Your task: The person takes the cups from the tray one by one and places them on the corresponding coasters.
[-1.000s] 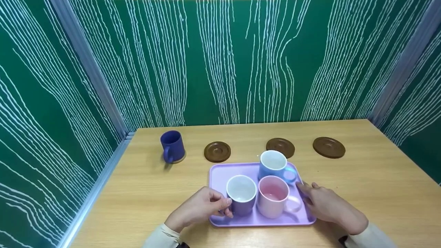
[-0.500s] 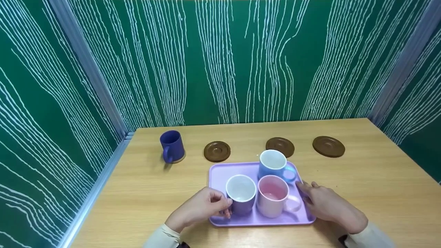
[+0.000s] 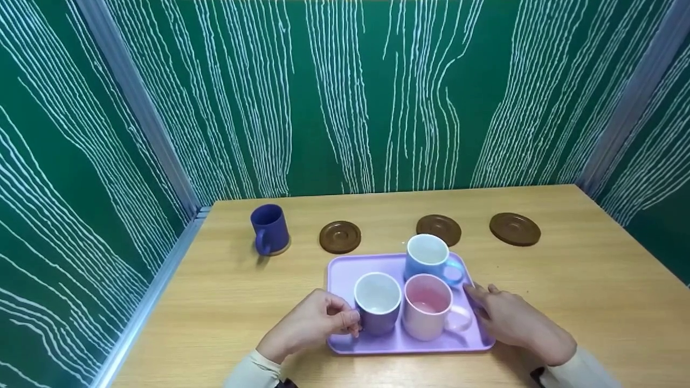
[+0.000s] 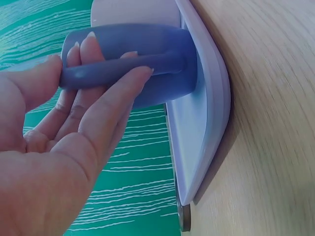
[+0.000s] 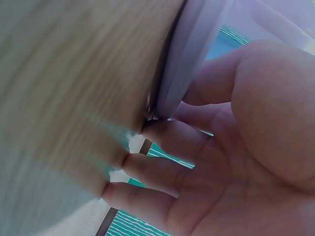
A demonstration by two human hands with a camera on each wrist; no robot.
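Observation:
On a lilac tray [image 3: 372, 263] stand three mugs: a purple mug [image 3: 379, 322] with a white inside, a pink mug [image 3: 423, 324] and a light blue mug [image 3: 419, 268]. My left hand [image 3: 315, 323] holds the purple mug by its handle [image 4: 123, 69]; in the left wrist view several fingers reach through the handle, with the thumb at its end. The mug is upright on the tray. At the tray's right side, my right hand [image 3: 512, 319] grips the rim, thumb on the inner side, while other fingertips [image 5: 115, 191] touch the table outside it.
Behind the tray lie three brown round coasters [image 3: 340, 237], one partly hidden by the light blue mug. A dark blue mug [image 3: 270, 229] stands at the back left on a coaster. Green walls with white lines [image 3: 345, 97] border the wooden table [image 3: 232, 302].
My left thumb and fingers have shifted very slightly left at the purple mug's handle. The right hand, the tray and the mugs look unmoved.

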